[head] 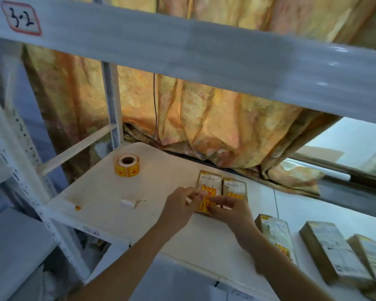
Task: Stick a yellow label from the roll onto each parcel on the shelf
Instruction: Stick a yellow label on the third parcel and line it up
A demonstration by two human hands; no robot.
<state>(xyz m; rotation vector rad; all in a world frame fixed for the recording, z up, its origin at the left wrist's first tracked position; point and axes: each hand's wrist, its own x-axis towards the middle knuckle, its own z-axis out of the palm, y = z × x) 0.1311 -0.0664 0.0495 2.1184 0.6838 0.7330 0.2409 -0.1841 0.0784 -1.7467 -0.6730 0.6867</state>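
Forearms reach in from six o'clock. The left hand (179, 204) and right hand (231, 210) meet over the shelf (95, 192), the fingers of both curled and pinching one yellow label (206, 205) between them. Two parcels (222, 185) lie just beyond, at twelve o'clock. The roll (127, 166) stands at ten o'clock, well apart. Three more parcels (332, 253) lie at four o'clock.

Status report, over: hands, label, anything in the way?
Left hand and right hand both pinching one yellow label. Roll stands back left on shelf. Paper scraps nearby, nothing blocking.
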